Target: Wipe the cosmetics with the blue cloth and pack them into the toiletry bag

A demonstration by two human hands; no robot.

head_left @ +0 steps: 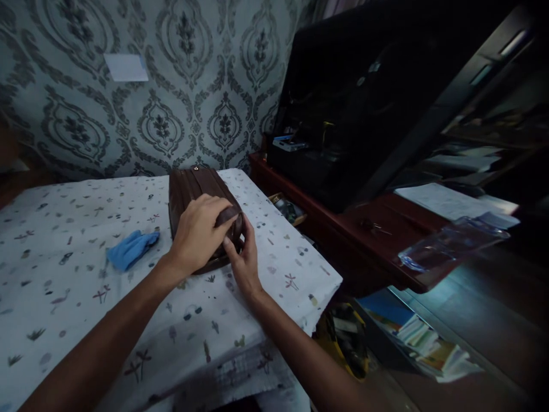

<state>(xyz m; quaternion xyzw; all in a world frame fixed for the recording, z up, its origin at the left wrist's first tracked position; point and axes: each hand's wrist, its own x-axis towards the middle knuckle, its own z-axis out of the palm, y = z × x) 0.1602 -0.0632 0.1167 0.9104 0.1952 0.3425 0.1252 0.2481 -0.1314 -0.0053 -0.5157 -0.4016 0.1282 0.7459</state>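
Observation:
A brown leather bag lies on a white cloth printed with small pictures. My left hand rests over its top, fingers and thumb closed round a strap-like part near the right end. At that same end my right hand grips the bag's side, its thumb close to my left thumb. A zipper edge shows low on the near side, partly covered by my hands. To the left of the bag lies a crumpled blue cloth, apart from both hands.
The printed tablecloth covers the table against a patterned wall. On the right, a dark red desk bears a large black screen, papers, keys and a clear plastic case. Books lie below.

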